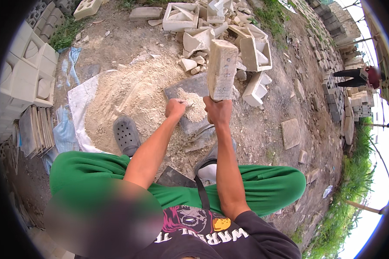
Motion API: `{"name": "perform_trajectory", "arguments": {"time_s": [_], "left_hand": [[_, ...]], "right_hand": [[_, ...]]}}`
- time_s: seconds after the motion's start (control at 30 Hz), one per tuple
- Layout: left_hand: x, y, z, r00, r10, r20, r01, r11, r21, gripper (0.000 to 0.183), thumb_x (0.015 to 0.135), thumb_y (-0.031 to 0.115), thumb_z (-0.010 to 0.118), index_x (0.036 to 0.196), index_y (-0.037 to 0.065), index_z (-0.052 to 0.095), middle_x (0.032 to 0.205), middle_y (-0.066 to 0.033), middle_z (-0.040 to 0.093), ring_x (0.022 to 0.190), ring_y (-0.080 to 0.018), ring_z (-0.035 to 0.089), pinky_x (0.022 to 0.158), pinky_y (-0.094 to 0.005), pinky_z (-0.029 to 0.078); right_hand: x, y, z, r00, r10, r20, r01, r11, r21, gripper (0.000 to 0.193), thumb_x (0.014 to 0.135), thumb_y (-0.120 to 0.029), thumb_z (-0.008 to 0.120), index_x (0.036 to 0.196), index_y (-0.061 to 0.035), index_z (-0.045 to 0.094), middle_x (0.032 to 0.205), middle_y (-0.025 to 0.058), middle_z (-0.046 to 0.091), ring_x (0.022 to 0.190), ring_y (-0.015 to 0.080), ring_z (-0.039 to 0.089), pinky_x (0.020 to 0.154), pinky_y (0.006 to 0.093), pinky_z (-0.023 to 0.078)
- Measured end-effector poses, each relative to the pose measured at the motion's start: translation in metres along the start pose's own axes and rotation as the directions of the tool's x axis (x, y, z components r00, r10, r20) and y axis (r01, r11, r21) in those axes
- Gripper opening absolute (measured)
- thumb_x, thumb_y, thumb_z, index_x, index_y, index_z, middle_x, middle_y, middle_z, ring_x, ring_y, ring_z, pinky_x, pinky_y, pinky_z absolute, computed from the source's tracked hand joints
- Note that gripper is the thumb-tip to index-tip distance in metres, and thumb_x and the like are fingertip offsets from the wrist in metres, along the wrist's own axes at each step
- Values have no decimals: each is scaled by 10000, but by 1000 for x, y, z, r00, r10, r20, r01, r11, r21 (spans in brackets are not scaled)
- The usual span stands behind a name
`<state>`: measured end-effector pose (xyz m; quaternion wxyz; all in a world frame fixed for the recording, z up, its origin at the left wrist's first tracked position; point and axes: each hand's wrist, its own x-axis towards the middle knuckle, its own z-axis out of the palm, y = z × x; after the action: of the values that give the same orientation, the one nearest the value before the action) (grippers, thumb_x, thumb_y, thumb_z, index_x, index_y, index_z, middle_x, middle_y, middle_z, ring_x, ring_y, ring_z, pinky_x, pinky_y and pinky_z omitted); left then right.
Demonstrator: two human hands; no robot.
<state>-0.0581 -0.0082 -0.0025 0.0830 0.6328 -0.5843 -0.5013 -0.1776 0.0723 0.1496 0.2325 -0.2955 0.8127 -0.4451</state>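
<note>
My right hand [218, 111] is closed round the lower end of a wooden mallet [222, 69]. The mallet's thick, pale block head, with dark nail-like spots on it, is raised in front of me. Just to its left, my left hand [176, 108] is closed, fingertips at the edge of a small heap of crushed pale stone [196, 108]. Whatever those fingers hold is hidden. Under the heap lies a dark grey slab [177, 91]. A large mound of pale crushed grit [129, 95] spreads to the left on a white sack [78, 108].
Broken pale blocks [199, 41] pile up beyond the slab. Patterned blocks [32, 64] stack at the left, above thin boards [36, 131]. My feet in grey clogs [127, 134] flank the work spot. A flat stone [291, 133] lies right; another person [361, 77] stands far right.
</note>
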Motion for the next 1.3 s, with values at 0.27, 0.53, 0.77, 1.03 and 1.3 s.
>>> {"name": "perform_trajectory", "arguments": {"time_s": [0.27, 0.53, 0.77, 1.03, 1.3], "left_hand": [[15, -10, -10, 999, -44, 2, 44, 998, 43, 264, 816, 382, 764, 1022, 221, 799, 977, -61, 768, 887, -273, 736, 760, -384, 563], [1, -3, -1, 999, 8, 44, -9, 1000, 24, 271, 826, 345, 757, 1049, 195, 788, 1002, -71, 764, 898, -273, 727, 783, -395, 554], [8, 0, 8, 999, 9, -42, -8, 1000, 23, 260, 828, 318, 750, 1061, 209, 784, 1041, -64, 759, 923, -275, 727, 793, -390, 558], [13, -12, -3, 1000, 18, 17, -19, 1000, 17, 224, 838, 309, 725, 1042, 243, 793, 1016, -61, 763, 916, -272, 727, 793, -377, 561], [0, 7, 5, 1000, 29, 9, -29, 999, -16, 219, 843, 310, 723, 1040, 245, 793, 1006, -61, 764, 902, -269, 727, 784, -388, 561]], "right_hand": [[-33, 97, 55, 889, 341, 305, -299, 937, -179, 286, 702, -224, 740, 771, 49, 692, 607, 121, 657, 527, 214, 669, 506, 359, 524], [-12, 12, 7, 959, 236, 156, -232, 972, -45, 253, 745, -217, 723, 735, 31, 672, 585, 99, 644, 501, 185, 639, 500, 346, 493], [-27, 99, 50, 976, 162, 143, -160, 987, -25, 211, 738, -165, 725, 683, 23, 648, 569, 84, 626, 490, 168, 621, 478, 344, 488], [-19, 56, 31, 936, 270, 226, -266, 963, -51, 228, 748, -181, 717, 694, 31, 652, 571, 94, 630, 491, 176, 631, 484, 344, 495], [-25, 94, 46, 999, -38, 9, 39, 977, -212, 278, 725, -230, 722, 857, 15, 709, 723, 227, 688, 700, 416, 688, 637, 445, 536]]}}
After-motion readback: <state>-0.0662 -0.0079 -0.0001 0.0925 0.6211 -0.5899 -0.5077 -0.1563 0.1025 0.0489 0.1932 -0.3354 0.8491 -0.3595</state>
